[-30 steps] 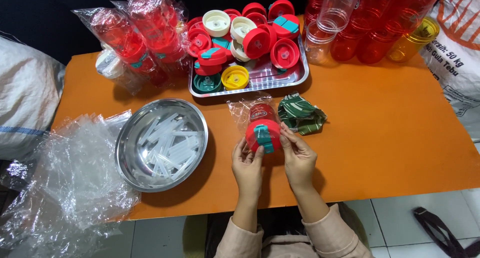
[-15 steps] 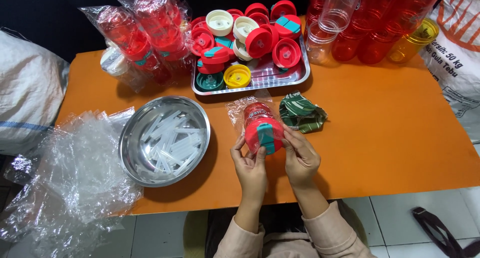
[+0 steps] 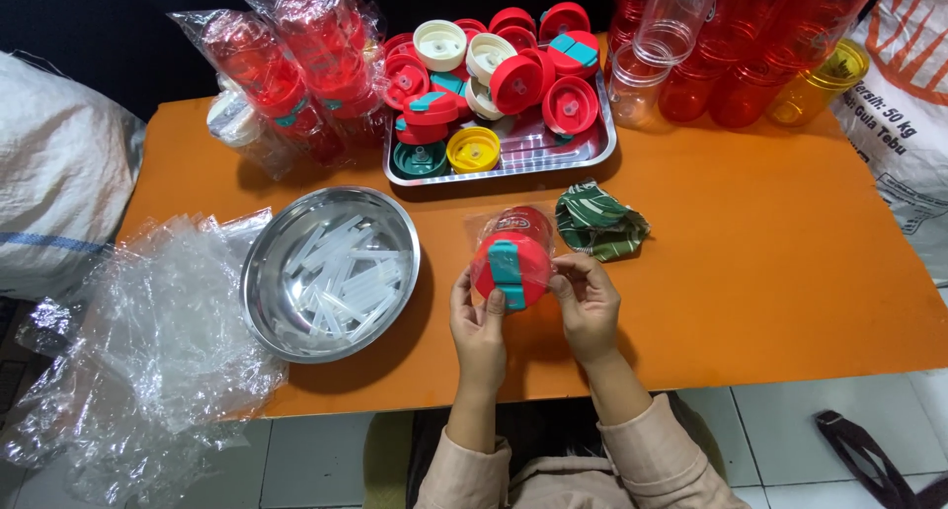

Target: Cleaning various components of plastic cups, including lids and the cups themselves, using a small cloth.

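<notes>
A red plastic bottle (image 3: 511, 255) with a red lid and a teal flip cap lies on its side, lid toward me, partly inside a clear plastic bag. My left hand (image 3: 476, 323) grips the lid's left edge and my right hand (image 3: 585, 302) grips its right edge, both above the orange table (image 3: 770, 272). A crumpled green-and-white cloth (image 3: 598, 223) lies just beyond my right hand.
A round steel bowl (image 3: 331, 272) holding several white straws sits left of my hands. A steel tray (image 3: 499, 163) of red, white, yellow and green lids stands at the back. Bagged red bottles (image 3: 286, 70) back left, bare bottles (image 3: 750, 45) back right, loose clear bags (image 3: 138, 341) at left.
The bottle and both hands stay in nearly the same place; my fingers have shifted slightly around the lid.
</notes>
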